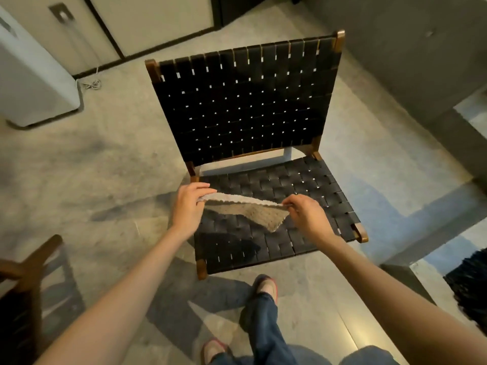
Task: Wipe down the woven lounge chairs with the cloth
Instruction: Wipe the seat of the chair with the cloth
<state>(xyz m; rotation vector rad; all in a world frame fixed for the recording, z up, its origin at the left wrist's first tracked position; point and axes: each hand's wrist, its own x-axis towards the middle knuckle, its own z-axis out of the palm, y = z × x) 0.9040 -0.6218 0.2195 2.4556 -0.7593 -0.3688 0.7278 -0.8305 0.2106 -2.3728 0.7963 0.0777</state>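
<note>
Head view: a black woven-strap lounge chair with a brown wooden frame [245, 106] stands on the grey concrete floor [105, 154], directly in front of the person. A small beige-grey textured cloth [253, 210] is held over the front half of the chair's seat [297, 183].

**Hand state**
- Left hand [188, 204]: thumb and fingers pinch the left end of the cloth.
- Right hand [307, 214]: fingertips pinch the right end of the cloth.

**Reason for hold**
The cloth is stretched between both hands, with a loose triangular flap hanging below the upper edge. This grip probably serves to open or refold the cloth so that a flat face can be presented to the webbing. The cloth appears to be above the seat; contact with the straps cannot be confirmed. Wiping of this chair looks not yet begun.

**Surroundings**
- Person's foot in a slipper [267, 287]: near the seat's front edge.
- Second brown wooden chair frame [34, 262]: lower left, partly in view.
- White floor-standing appliance [31, 83] with its white cable [91, 84]: far left, well apart.
- Grey wall [421, 61]: just beside the chair's right side; it may restrict access from that side.
- Black fringed item [469, 283]: right edge, unidentified.
</note>
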